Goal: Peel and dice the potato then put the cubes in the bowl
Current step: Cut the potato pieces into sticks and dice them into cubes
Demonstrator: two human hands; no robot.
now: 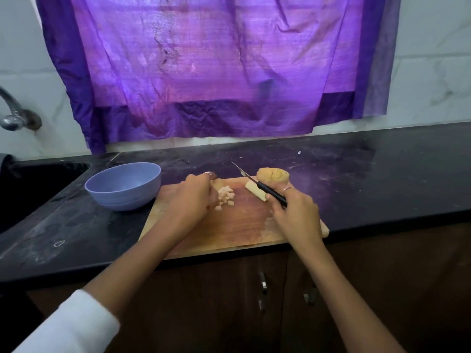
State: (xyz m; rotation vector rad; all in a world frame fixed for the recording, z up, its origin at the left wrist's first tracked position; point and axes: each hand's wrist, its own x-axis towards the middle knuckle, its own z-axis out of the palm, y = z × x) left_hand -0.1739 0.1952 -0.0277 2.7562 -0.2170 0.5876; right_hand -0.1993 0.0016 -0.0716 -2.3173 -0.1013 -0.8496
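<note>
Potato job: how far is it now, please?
Done: a small pile of cubes lies on the cutting board. In hand: the left hand gathers the cubes; the right hand holds the knife. Left: a peeled strip and a larger potato piece remain uncut; the bowl looks empty.

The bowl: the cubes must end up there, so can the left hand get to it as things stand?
Probably yes. The bowl sits just left of the left hand, with only bare counter and the board's edge between.
</note>
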